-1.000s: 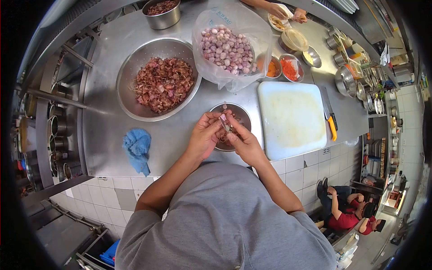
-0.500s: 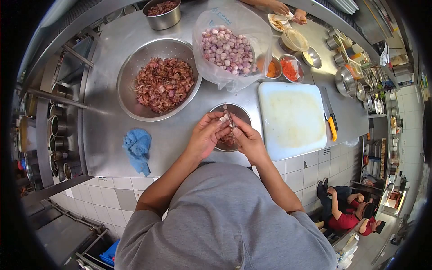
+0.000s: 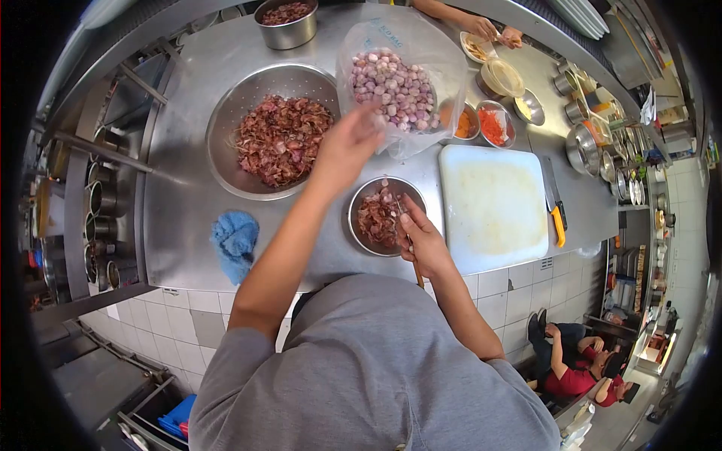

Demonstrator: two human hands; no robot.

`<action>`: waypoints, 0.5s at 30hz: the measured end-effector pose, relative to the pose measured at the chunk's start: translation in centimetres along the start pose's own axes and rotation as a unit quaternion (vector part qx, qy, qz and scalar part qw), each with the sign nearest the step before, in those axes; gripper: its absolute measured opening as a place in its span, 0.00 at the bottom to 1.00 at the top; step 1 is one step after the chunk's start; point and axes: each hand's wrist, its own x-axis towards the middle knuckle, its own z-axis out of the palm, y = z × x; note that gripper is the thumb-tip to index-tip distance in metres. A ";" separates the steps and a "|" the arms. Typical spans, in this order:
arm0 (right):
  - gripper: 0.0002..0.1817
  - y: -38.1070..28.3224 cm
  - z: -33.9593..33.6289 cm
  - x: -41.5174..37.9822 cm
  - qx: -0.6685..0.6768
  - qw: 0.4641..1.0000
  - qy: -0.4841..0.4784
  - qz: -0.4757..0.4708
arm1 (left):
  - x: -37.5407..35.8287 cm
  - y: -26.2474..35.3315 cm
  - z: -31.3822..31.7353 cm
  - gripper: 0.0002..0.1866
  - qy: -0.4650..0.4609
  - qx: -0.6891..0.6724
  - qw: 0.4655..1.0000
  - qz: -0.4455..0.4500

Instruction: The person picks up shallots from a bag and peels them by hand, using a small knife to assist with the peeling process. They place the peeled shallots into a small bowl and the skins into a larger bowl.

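My left hand [image 3: 353, 143], smeared by motion, reaches over the near left edge of a clear plastic bag [image 3: 440, 68] of peeled shallots [image 3: 391, 86]. Whether its fingers hold anything does not show. A small steel bowl [image 3: 353, 229] of reddish-brown shallot skins [image 3: 378, 218] stands in front of me. At that bowl's right rim, my right hand [image 3: 425, 244] is closed around a small knife [image 3: 418, 275], whose thin brown handle sticks out below the palm. Left of the bag sits a large perforated steel colander [image 3: 224, 124] heaped with reddish-brown unpeeled shallots [image 3: 278, 143].
A white cutting board [image 3: 492, 210] lies to the right, beside a yellow-handled knife [image 3: 556, 210]. A blue cloth [image 3: 235, 240] is at the left. Bowls of cut orange and red vegetables [image 3: 494, 126] and a steel pot [image 3: 289, 30] stand farther back. Another person's hands [image 3: 492, 34] work at the far edge.
My left hand has left the right hand and moved up and forward to the bag of shallots. My right hand has dropped slightly down and to the right, keeping the small knife.
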 end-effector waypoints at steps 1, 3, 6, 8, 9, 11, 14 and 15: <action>0.29 -0.2 0.2 -0.2 -0.005 1.000 -0.006 -0.007 | 2.0 0.6 -0.7 0.28 0.032 0.203 0.976 0.072; 0.30 -0.9 0.2 -0.7 -0.012 1.000 -0.014 -0.020 | 4.1 1.7 -2.4 0.30 0.064 0.397 0.904 0.146; 0.29 -1.1 -0.8 -1.3 -0.004 0.998 -0.028 -0.054 | 4.5 1.8 -6.7 0.28 0.058 0.382 0.920 0.066; 0.28 -0.7 -2.0 -1.4 0.012 0.998 -0.032 -0.044 | 2.9 0.3 -10.3 0.31 0.037 0.506 0.861 0.015; 0.28 -0.2 -2.3 -1.4 0.017 0.998 -0.038 -0.041 | 1.5 -0.9 -12.5 0.34 0.014 0.560 0.828 -0.030; 0.27 0.7 -2.6 -1.1 0.023 0.999 -0.020 -0.032 | -0.9 -2.6 -15.1 0.36 -0.004 0.615 0.784 -0.082; 0.26 0.7 -1.7 -0.8 0.017 0.998 -0.049 -0.025 | -3.5 -4.6 -17.3 0.35 -0.117 0.610 0.746 -0.238; 0.26 0.7 -1.3 -0.6 0.012 0.998 -0.064 -0.025 | -4.0 -5.6 -17.1 0.33 -0.103 0.633 0.737 -0.213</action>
